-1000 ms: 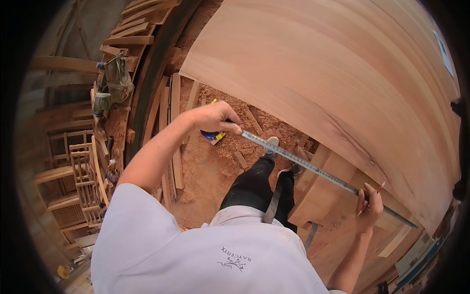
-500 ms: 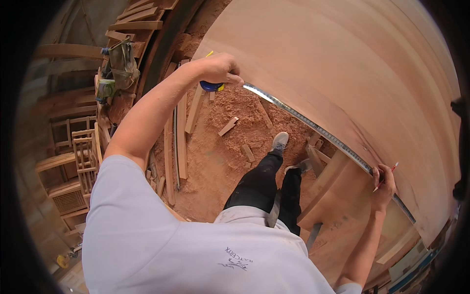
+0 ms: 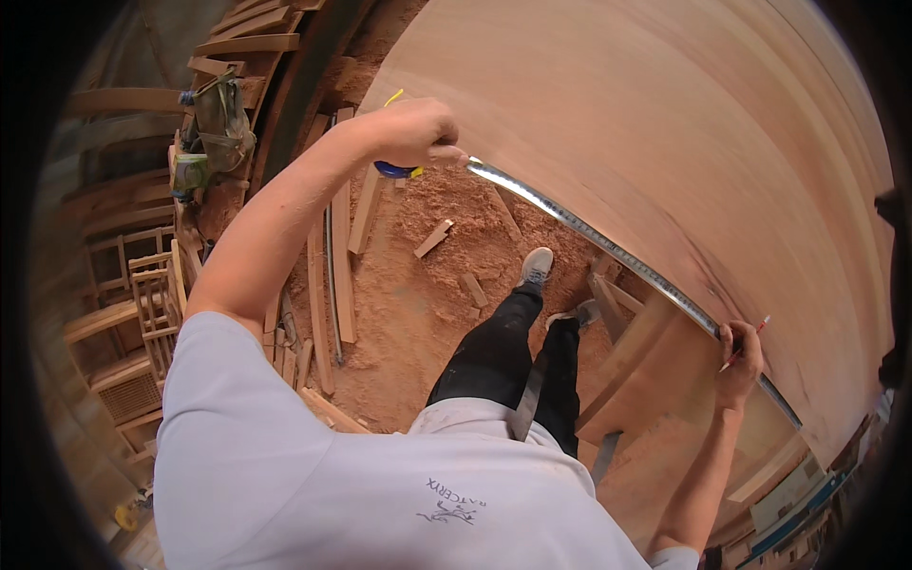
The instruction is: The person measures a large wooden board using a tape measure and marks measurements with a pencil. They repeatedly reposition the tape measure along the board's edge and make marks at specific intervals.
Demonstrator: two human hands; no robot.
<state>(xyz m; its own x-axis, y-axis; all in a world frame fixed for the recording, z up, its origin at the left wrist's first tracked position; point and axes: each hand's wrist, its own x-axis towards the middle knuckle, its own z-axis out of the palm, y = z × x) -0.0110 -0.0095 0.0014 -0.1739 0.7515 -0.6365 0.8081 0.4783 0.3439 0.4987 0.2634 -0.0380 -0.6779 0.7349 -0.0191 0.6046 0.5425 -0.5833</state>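
Note:
A large pale wooden panel fills the upper right. My left hand is closed on a blue and yellow tape measure at the panel's left corner, and mostly covers its case. From there the metal tape blade runs out along the panel's near edge, down to the right. My right hand is closed at that edge, its fingers touching the blade. A thin red pencil is held in its fingers, with the tip pointing down-left.
Sawdust and loose wood offcuts cover the floor around my feet. Long wooden strips lie on the left. Slatted wooden frames and a bag stand farther left. A wooden board is below the panel.
The view has shifted a little, so the floor and left-hand items sit slightly farther left. Both hands keep their grips, and the blade still lies along the panel's edge.

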